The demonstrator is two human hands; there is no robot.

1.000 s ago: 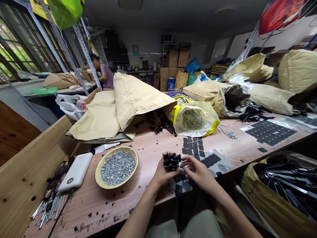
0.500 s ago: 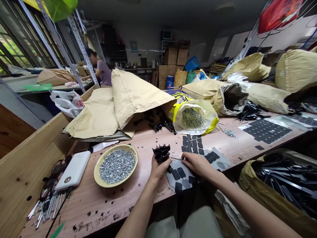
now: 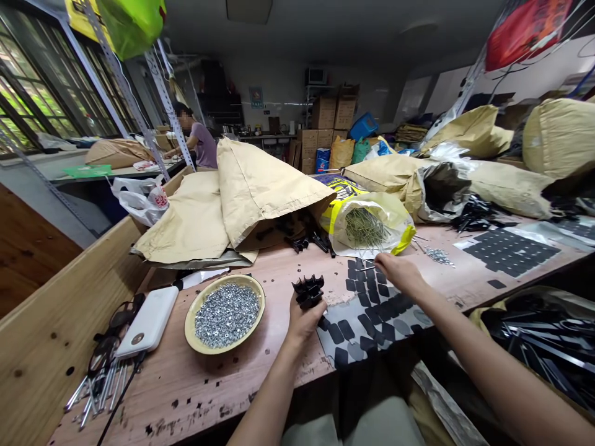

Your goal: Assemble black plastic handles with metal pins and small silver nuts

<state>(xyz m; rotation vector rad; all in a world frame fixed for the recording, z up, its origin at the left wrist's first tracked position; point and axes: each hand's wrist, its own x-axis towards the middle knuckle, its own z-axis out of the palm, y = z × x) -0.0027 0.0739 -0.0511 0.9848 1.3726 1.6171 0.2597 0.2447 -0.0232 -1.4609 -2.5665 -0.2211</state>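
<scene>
My left hand [image 3: 303, 319] is closed round a bundle of black plastic parts [image 3: 308, 291], holding it upright over the wooden bench [image 3: 260, 365]. My right hand [image 3: 396, 270] is stretched out toward the yellow plastic bag of thin metal pins [image 3: 367, 228], its fingers curled over a pin lying on the bench; whether it grips the pin is unclear. Below it lies a sheet of black adhesive pads [image 3: 372, 306]. A shallow bowl of small silver nuts [image 3: 225, 313] sits left of my left hand.
Large kraft paper sacks [image 3: 251, 186] lie across the back of the bench, black parts spilling out. A white power bank [image 3: 147, 321] and loose metal rods [image 3: 95, 387] rest at the left. Another person [image 3: 198, 141] works at a far table. A sack of black parts [image 3: 543, 347] stands at right.
My right hand has left the bundle and reached forward and right toward the bag of pins. My left hand keeps holding the black parts in nearly the same place.
</scene>
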